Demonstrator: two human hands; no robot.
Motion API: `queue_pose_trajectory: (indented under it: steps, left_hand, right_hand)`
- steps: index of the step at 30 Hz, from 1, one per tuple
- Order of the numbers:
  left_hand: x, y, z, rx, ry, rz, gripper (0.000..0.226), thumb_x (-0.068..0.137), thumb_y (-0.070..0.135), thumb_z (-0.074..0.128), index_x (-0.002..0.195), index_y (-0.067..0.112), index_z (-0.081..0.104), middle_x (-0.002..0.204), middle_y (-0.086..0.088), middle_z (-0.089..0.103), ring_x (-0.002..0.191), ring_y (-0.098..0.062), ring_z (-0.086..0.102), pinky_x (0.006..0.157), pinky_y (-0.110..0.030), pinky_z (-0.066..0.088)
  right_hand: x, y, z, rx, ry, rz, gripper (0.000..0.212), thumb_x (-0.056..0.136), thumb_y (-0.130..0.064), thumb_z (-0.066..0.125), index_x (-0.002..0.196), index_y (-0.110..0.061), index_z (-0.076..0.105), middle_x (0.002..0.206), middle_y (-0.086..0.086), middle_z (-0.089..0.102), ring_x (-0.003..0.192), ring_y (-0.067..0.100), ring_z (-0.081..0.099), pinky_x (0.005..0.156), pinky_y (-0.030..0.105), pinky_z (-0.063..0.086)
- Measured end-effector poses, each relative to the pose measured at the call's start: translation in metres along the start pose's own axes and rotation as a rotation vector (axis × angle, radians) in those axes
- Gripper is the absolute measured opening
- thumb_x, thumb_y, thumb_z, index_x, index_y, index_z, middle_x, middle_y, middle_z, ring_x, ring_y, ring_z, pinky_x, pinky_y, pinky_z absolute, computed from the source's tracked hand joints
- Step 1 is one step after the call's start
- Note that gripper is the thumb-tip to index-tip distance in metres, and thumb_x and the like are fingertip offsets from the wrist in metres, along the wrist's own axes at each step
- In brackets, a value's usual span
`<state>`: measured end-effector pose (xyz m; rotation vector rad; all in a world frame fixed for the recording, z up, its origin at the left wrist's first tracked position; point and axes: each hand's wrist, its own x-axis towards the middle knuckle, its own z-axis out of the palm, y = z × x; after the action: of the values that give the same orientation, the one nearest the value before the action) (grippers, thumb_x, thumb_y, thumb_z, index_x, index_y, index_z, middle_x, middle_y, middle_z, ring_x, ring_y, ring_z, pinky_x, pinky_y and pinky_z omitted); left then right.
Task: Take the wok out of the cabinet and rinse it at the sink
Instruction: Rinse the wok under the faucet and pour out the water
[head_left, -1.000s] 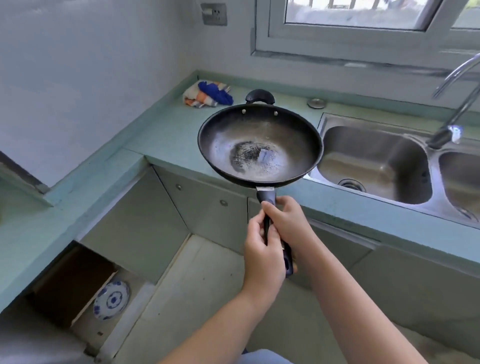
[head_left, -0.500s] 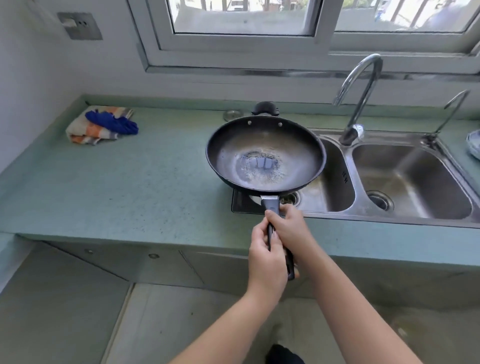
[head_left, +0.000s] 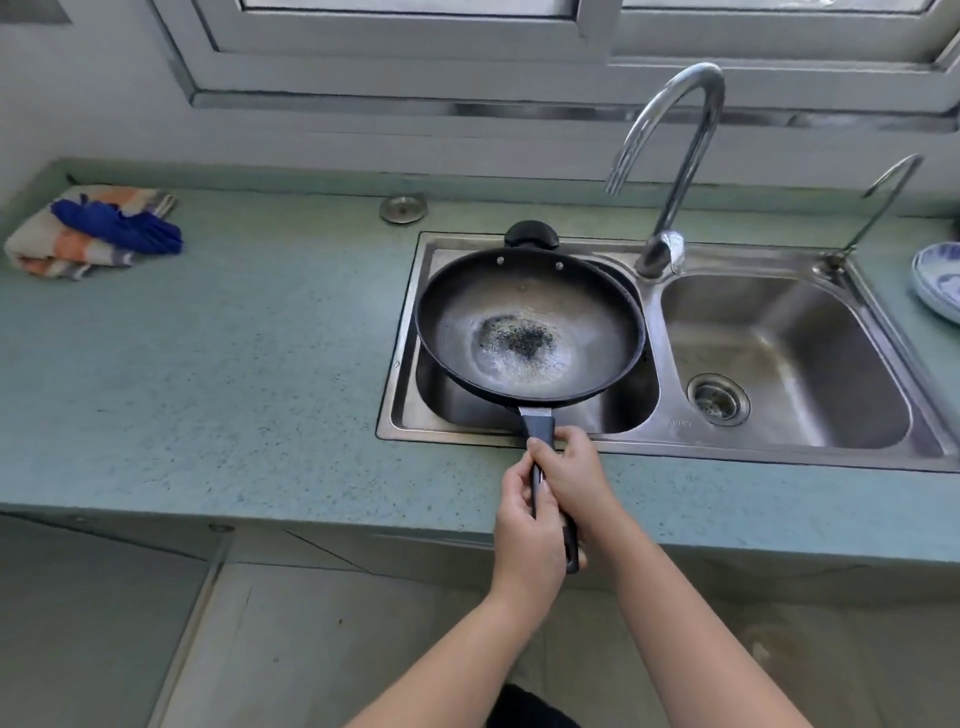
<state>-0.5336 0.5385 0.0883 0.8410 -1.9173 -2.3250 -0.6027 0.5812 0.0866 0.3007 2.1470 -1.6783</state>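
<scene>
Fingers (head_left: 536, 453) of both hands — left hand (head_left: 527, 540), right hand (head_left: 574, 480) — clench the wok (head_left: 530, 325) handle at frame centre, holding the pan over the sink (head_left: 670, 423) — its left basin.

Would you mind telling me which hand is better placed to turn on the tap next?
The right hand, probably: the tap stands right of the wok, and the left hand could keep its grip on the handle.

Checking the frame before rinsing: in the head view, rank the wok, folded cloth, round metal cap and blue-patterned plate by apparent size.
1. wok, largest, though held nearer the camera.
2. folded cloth.
3. blue-patterned plate is cut off by the edge, so its rank is unsure.
4. round metal cap, smallest.
</scene>
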Motion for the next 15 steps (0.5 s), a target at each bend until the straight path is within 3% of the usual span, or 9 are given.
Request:
queue_pose_trajectory:
  steps: [1, 4, 6, 9, 12, 15]
  left_hand:
    - [0.001, -0.003, 0.003, -0.008, -0.003, -0.002, 0.025, 0.099, 0.02, 0.038, 0.118, 0.029, 0.05, 0.113, -0.03, 0.06, 0.079, -0.05, 0.052, 0.061, -0.039, 0.045]
    - [0.003, -0.014, 0.01, -0.022, -0.015, -0.024, 0.026, 0.098, 0.021, 0.038, 0.117, 0.034, 0.051, 0.114, -0.035, 0.056, 0.098, -0.066, 0.048, 0.068, -0.045, 0.04]
    - [0.003, -0.024, 0.013, -0.012, -0.006, -0.025, 0.025, 0.095, 0.028, 0.04, 0.111, 0.043, 0.052, 0.114, -0.037, 0.054, 0.101, -0.066, 0.047, 0.07, -0.053, 0.042]
    - [0.004, -0.035, 0.012, 0.04, 0.012, -0.03, 0.025, 0.087, 0.041, 0.044, 0.11, 0.047, 0.052, 0.117, -0.03, 0.058, 0.106, -0.058, 0.051, 0.087, -0.067, 0.042]
    - [0.006, -0.039, 0.01, 0.073, 0.027, -0.01, 0.025, 0.098, 0.018, 0.041, 0.11, 0.039, 0.048, 0.121, -0.017, 0.061, 0.101, -0.031, 0.062, 0.089, -0.046, 0.05]
    - [0.007, -0.044, 0.008, 0.067, -0.019, -0.043, 0.029, 0.099, 0.01, 0.036, 0.121, 0.027, 0.043, 0.11, -0.007, 0.061, 0.072, 0.0, 0.066, 0.057, -0.016, 0.053]
  right_hand:
    - [0.002, 0.002, -0.003, 0.0, -0.002, -0.001, 0.015, 0.091, -0.014, 0.053, 0.1, -0.008, 0.044, 0.076, 0.003, 0.054, 0.064, 0.017, 0.055, 0.061, 0.03, 0.046]
    - [0.005, 0.01, -0.009, -0.014, -0.006, -0.008, 0.02, 0.091, -0.015, 0.053, 0.107, -0.007, 0.044, 0.077, 0.0, 0.054, 0.067, 0.014, 0.055, 0.064, 0.029, 0.047]
    - [0.006, 0.017, -0.012, -0.054, -0.013, -0.023, 0.02, 0.091, -0.016, 0.053, 0.108, -0.009, 0.045, 0.077, -0.004, 0.053, 0.068, 0.009, 0.054, 0.062, 0.023, 0.045]
    - [0.008, 0.028, -0.012, -0.076, -0.03, -0.023, 0.021, 0.092, -0.017, 0.054, 0.11, -0.013, 0.044, 0.078, -0.008, 0.052, 0.069, 0.004, 0.053, 0.061, 0.018, 0.042]
    - [0.011, 0.036, -0.01, -0.1, -0.028, -0.015, 0.027, 0.091, -0.019, 0.055, 0.115, -0.01, 0.046, 0.082, -0.003, 0.056, 0.07, 0.011, 0.055, 0.065, 0.025, 0.044]
    - [0.012, 0.043, -0.007, -0.117, -0.017, 0.0, 0.03, 0.09, -0.021, 0.055, 0.117, -0.01, 0.048, 0.087, 0.002, 0.059, 0.076, 0.017, 0.057, 0.07, 0.028, 0.044]
